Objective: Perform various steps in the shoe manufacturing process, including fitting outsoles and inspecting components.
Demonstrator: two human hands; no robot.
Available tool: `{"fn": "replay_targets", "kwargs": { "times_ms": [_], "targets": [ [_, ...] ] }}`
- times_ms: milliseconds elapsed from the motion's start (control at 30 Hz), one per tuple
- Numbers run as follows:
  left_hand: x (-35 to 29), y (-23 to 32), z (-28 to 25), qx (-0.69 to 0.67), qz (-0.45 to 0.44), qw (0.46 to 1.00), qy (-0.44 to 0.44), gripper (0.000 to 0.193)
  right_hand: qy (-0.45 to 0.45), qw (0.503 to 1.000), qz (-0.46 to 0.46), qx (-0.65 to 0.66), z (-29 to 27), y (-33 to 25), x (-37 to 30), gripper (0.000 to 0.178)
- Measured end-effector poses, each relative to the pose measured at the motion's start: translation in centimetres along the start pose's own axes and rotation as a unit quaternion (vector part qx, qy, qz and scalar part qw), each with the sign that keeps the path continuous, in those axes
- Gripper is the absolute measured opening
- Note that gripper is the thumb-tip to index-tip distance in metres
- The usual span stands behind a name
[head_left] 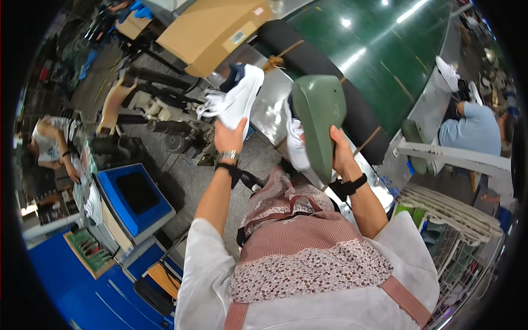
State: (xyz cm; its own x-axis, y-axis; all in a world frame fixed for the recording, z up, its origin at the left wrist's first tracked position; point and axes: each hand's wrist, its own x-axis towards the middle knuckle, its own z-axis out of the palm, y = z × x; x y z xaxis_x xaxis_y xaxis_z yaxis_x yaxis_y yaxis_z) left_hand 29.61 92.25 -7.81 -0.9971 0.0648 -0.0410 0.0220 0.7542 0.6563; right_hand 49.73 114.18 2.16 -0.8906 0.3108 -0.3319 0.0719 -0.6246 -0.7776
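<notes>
My left hand (pixel 228 136) is closed round the toe end of a white sneaker (pixel 244 100) with white laces and a dark navy collar lining. The shoe is raised, its heel pointing away from me. In my right hand (pixel 342 149) is a smooth green shoe-shaped piece (pixel 319 115), standing nearly on end; my thumb presses its right edge and the fingers are hidden behind it. A second white sneaker (pixel 297 144) shows partly behind the green piece's left side. Whether my hidden fingers touch that shoe, I cannot tell.
Ahead, a metal ledge (pixel 270 113) borders a green conveyor belt (pixel 379 41) with a black padded roll (pixel 357 110). A cardboard box (pixel 212 33) stands far left. A blue-framed machine (pixel 135 197) is at left, a wire rack (pixel 448 225) at right. Co-workers sit on both sides.
</notes>
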Motion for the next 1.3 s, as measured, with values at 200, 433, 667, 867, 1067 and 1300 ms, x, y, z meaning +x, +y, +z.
{"fn": "replay_targets", "kwargs": {
  "times_ms": [200, 433, 667, 867, 1067, 1300],
  "targets": [
    [-2.2, 4.5, 7.5, 0.147, 0.168, 0.972, -0.067, 0.076, 0.378, 0.863, -0.063, -0.33, -12.9, 5.9, -5.5, 0.06],
    [-11.4, 9.0, 11.5, -0.019, 0.109, 0.976, -0.188, 0.098, 0.391, 0.704, -0.039, -0.591, -14.5, 9.9, -7.1, 0.067],
    [-8.3, 5.1, 10.8, -0.285, -0.012, 0.912, -0.295, 0.057, 0.371, 0.791, -0.173, -0.455, -9.1, 5.4, -4.8, 0.07],
    [-8.0, 5.0, -3.2, -0.643, -0.186, 0.641, -0.375, 0.055, -0.008, 0.996, -0.058, -0.071, 4.0, 4.5, 3.4, 0.091],
    [-4.0, 1.5, -12.4, -0.716, -0.234, 0.616, -0.231, 0.067, -0.128, 0.949, -0.183, -0.221, 20.5, 6.4, 10.4, 0.094],
    [3.3, -4.9, -16.5, -0.837, -0.143, 0.497, -0.18, 0.079, -0.171, 0.782, -0.261, -0.54, 34.2, 8.8, 15.6, 0.102]
  ]
}}
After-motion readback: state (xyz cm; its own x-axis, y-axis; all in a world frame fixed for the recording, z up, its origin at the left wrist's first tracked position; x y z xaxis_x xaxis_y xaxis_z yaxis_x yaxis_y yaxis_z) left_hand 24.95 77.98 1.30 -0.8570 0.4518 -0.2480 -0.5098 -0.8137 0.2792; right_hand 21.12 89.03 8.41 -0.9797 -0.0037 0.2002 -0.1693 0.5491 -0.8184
